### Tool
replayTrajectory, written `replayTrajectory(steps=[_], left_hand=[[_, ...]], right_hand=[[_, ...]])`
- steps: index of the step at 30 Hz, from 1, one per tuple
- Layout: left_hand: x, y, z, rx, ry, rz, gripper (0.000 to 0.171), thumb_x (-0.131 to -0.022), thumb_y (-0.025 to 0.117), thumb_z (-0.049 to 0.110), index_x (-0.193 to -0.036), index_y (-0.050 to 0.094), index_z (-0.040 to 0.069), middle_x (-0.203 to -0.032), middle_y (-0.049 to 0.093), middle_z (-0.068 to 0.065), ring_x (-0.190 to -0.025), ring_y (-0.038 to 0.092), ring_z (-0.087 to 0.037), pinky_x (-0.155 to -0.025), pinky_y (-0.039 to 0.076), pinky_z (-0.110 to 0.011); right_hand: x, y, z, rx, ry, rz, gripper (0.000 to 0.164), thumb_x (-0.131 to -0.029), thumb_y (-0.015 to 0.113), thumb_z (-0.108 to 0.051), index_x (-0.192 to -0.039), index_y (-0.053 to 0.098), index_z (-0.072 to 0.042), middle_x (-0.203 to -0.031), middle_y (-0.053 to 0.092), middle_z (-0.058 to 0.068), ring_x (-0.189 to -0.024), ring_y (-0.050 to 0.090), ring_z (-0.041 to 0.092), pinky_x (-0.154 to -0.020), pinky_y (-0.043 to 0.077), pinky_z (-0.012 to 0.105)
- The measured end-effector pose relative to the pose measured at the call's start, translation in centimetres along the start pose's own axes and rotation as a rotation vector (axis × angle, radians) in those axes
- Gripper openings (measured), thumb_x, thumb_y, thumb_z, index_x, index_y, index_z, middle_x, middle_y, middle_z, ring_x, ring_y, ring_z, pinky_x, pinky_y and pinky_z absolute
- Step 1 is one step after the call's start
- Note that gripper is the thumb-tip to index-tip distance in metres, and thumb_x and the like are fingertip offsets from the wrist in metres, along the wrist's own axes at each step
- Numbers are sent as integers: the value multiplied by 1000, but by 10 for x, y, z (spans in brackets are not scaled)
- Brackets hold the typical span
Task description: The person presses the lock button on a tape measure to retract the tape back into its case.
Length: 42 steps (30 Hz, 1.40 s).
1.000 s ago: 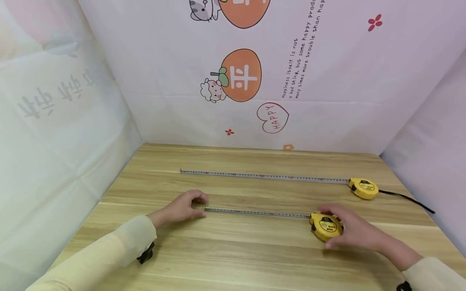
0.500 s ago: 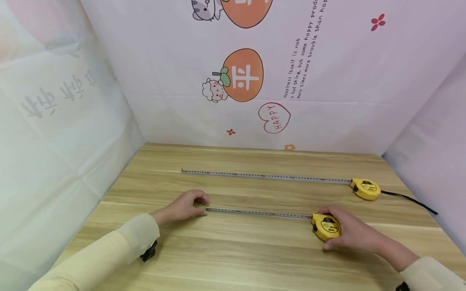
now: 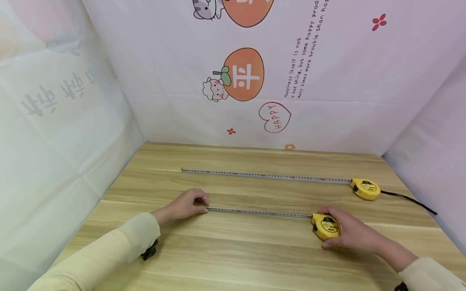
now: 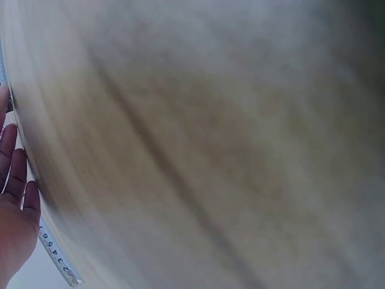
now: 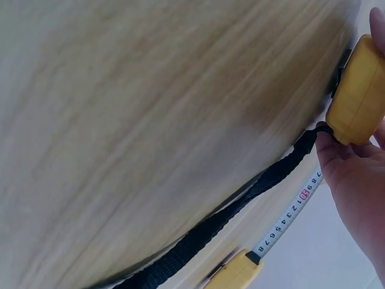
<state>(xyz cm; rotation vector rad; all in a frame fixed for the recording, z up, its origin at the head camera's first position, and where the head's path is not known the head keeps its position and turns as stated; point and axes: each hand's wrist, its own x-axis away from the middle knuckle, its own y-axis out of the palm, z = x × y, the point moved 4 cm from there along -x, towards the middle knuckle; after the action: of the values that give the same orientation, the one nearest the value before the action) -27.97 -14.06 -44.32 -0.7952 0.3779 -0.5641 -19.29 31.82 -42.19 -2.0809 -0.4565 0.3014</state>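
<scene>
A yellow tape measure (image 3: 326,226) lies on the wooden table with its blade (image 3: 259,212) pulled out to the left. My right hand (image 3: 351,231) grips its case from the right, thumb on the near side and fingers on the far side. In the right wrist view the case (image 5: 359,93) shows at the right edge, with a black strap (image 5: 240,195) trailing from it. At the blade's free end, my left hand (image 3: 187,205) pinches the tip between thumb and finger. The left wrist view shows this hand (image 4: 17,211) only at the edge; the pinched tip is hidden there.
Farther back, a second yellow tape measure (image 3: 365,189) lies with its blade (image 3: 263,175) drawn out roughly parallel and longer. Its black strap (image 3: 409,200) runs right. A printed cloth (image 3: 327,121) hangs behind the table (image 3: 225,258), with white cloth at both sides.
My left thumb and finger have come closer together on the blade's tip. The right hand and both cases stay nearly in place; the view has shifted slightly.
</scene>
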Motion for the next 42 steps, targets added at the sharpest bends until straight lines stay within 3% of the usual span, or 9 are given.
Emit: replayTrajectory(steps=[12,18,30,42], left_hand=[[4,0,0,-15,38,30,11,-87,75,22,-91,65,21,-94,59,11,-91,55,-9,-83,48,-31],[5,-1,-2,8,13,40,12,-87,76,22,-90,65,23,-94,60,12,-90,55,-9,-82,48,-30],[6,-7,1,181,-72,41,9,-88,75,19,-93,67,20,-92,64,6,-85,58,-16,-74,49,-31],[5,-15,1,270,-122,59,10,-90,73,22,-96,70,16,-94,66,4,-91,61,-17,-84,50,-36]], right_hand=[[-1,1,1,24,-12,11,82,-71,84,-48,-129,52,0,-129,55,16,-119,51,39,-97,40,58],[0,-1,0,47,-8,24,82,-70,84,-47,-130,53,0,-130,55,17,-119,50,41,-96,40,59],[-2,-12,-3,64,4,65,86,-68,85,-49,-131,53,0,-128,57,19,-115,54,39,-93,43,57],[-6,-24,-12,86,-48,115,77,-68,88,-40,-127,57,-1,-123,61,13,-106,59,30,-85,51,42]])
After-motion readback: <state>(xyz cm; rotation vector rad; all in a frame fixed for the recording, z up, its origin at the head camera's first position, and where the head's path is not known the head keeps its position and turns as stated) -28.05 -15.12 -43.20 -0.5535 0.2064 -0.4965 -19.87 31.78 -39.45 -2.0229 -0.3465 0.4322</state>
